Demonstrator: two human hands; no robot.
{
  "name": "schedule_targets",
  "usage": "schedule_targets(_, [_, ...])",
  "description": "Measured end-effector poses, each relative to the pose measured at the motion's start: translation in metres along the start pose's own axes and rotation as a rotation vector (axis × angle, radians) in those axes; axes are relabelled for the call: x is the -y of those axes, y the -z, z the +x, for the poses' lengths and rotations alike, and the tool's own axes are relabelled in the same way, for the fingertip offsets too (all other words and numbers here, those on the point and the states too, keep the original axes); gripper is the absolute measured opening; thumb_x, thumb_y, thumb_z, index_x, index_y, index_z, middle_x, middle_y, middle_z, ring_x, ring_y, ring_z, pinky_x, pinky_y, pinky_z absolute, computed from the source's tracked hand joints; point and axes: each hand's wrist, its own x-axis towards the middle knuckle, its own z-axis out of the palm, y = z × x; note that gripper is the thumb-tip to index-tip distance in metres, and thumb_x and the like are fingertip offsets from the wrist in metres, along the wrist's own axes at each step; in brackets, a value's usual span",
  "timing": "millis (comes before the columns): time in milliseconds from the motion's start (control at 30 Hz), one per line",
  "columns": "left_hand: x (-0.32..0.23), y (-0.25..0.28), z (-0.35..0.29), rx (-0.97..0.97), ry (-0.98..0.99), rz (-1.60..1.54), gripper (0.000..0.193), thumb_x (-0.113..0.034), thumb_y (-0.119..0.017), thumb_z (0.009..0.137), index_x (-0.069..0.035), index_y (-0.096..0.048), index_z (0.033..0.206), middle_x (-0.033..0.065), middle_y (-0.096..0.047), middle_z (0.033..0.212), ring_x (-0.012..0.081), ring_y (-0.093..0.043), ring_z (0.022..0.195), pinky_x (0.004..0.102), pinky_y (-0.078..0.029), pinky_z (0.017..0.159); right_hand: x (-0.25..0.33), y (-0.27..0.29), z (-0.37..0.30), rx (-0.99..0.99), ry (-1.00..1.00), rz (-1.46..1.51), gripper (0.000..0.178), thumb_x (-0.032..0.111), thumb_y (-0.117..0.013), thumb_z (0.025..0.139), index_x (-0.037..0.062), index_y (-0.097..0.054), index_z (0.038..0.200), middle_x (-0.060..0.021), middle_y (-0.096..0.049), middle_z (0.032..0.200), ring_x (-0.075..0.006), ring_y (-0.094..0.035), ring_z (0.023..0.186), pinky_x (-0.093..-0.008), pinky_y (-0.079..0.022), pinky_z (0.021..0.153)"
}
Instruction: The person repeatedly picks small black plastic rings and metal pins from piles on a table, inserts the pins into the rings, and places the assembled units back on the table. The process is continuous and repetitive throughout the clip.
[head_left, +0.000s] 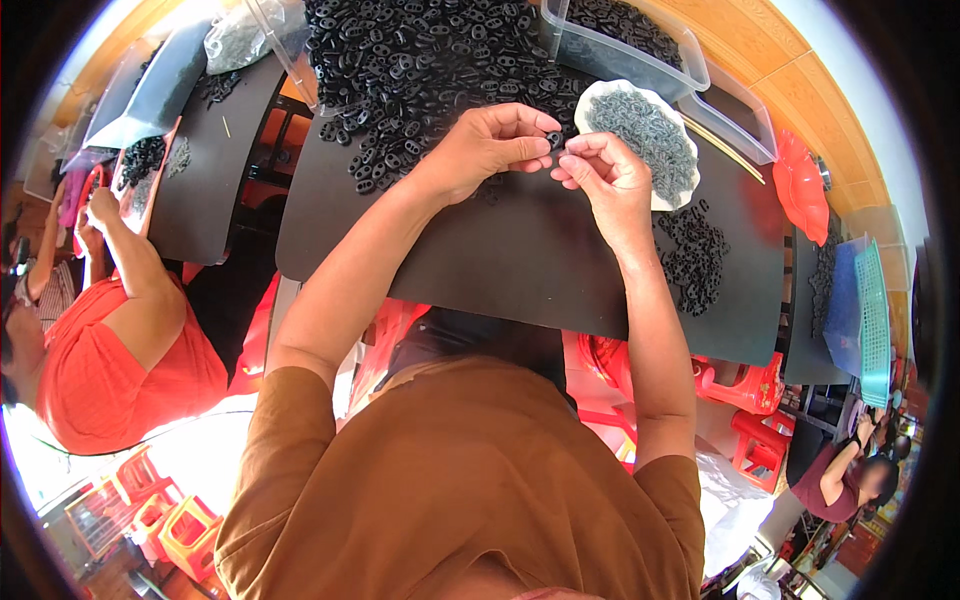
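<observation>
My left hand (478,152) pinches a small black two-holed plastic piece (554,138) between thumb and fingertips, above the dark table (500,262). Close beside it, the fingers of my right hand (614,182) are pressed together at the tips; whatever they grip is too small to make out. Just beyond my right hand is a white scalloped bowl (688,158), full of tiny greyish parts (640,125). A large heap of similar black pieces (420,60) spreads over the table's far side. A smaller pile of black parts (695,260) lies right of my right forearm.
Behind the bowl stands a clear plastic bin (625,52) of black parts. Thin yellowish sticks (725,148) and a red dish (800,185) lie farther right, near a teal basket (872,310). A person in red (130,350) works at the left table; another person (840,485) is at right.
</observation>
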Motion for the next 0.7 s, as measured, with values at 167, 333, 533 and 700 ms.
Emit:
schedule_targets(167, [0.002,-0.001,0.000,0.013,-0.011,-0.016,0.025,-0.008,-0.066,0.092,-0.002,-0.064,0.117,0.0019,-0.067,0.099,0.0086,-0.064,0.085,0.0231,-0.054,0.081,0.004,-0.002,-0.001,0.009,0.018,-0.059,0.013,-0.004,-0.065,0.088,-0.0011,-0.062,0.100,-0.0064,-0.068,0.090,-0.0127,-0.068,0.079,-0.0242,-0.056,0.070])
schedule_targets(333, [0.005,0.000,0.001,0.031,-0.022,-0.005,0.025,-0.008,-0.066,0.092,-0.001,-0.065,0.116,0.0036,-0.069,0.099,0.0084,-0.064,0.084,0.0233,-0.054,0.081,0.007,-0.003,0.000,0.015,0.023,-0.065,0.020,-0.006,-0.067,0.086,-0.0006,-0.059,0.103,-0.0078,-0.069,0.089,-0.0117,-0.068,0.079,-0.0243,-0.056,0.070])
schedule_targets(533, [0.004,-0.001,0.001,0.009,-0.091,0.130,0.024,-0.008,-0.066,0.091,0.000,-0.068,0.114,0.0027,-0.069,0.093,0.0066,-0.062,0.080,0.0213,-0.052,0.076,0.000,-0.003,0.001,0.019,0.050,-0.071,0.021,-0.005,-0.069,0.084,0.0004,-0.059,0.102,-0.0066,-0.068,0.085,-0.0094,-0.065,0.072,-0.0221,-0.053,0.065])
schedule_targets(700, [0.002,-0.002,-0.001,0.019,-0.125,0.236,0.023,-0.007,-0.067,0.090,0.000,-0.068,0.112,0.0013,-0.069,0.088,0.0055,-0.061,0.078,0.0195,-0.050,0.074,-0.004,-0.003,0.001,0.017,0.055,-0.124,0.021,-0.004,-0.070,0.083,0.0013,-0.059,0.100,-0.0043,-0.067,0.082,-0.0076,-0.063,0.068,-0.0206,-0.051,0.061])
